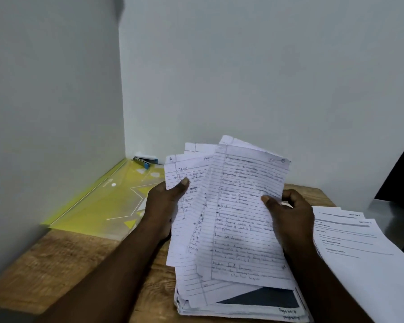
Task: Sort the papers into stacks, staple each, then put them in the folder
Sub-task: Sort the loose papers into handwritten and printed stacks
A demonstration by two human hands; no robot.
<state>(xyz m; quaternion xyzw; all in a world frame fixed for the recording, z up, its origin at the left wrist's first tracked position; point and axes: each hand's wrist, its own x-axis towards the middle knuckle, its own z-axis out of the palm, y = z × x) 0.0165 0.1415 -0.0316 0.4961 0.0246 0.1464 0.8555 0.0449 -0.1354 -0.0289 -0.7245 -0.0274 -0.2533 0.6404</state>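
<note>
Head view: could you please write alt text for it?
The left hand and right hand hold fanned handwritten lined papers over a paper pile on a wooden table. A yellow plastic folder and blue stapler lie left, printed white sheets right.

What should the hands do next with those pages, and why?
Probably the right hand should lay the front lined sheet on its own pile: it and the left hand grip a fanned, unsorted bunch, while printed sheets lie apart at right.
</note>
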